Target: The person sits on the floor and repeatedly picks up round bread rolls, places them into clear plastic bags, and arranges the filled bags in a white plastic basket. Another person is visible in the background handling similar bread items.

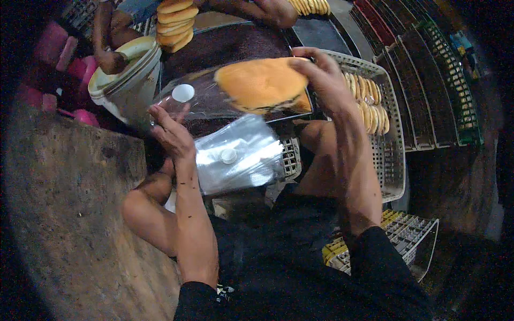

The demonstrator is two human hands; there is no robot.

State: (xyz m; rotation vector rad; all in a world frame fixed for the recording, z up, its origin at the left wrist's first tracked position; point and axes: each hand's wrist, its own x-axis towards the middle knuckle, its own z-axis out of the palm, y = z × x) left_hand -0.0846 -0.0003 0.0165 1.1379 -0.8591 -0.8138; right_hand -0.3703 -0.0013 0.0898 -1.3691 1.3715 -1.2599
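My right hand grips the right end of a flat, golden bread piece with a dark-flecked lower edge. A second bread piece shows just beneath it. To its left stretches a transparent plastic bag bearing a white round label. My left hand holds the bag's left end between thumb and fingers. Whether the bread is inside the bag or only at its mouth, I cannot tell. Below both hands lies a stack of transparent plastic bags, its top one with a round label.
A white crate at right holds bagged breads. Beyond the dark tabletop stands a bread stack. Another person's hand reaches into a stained bucket. A wooden board spans the left.
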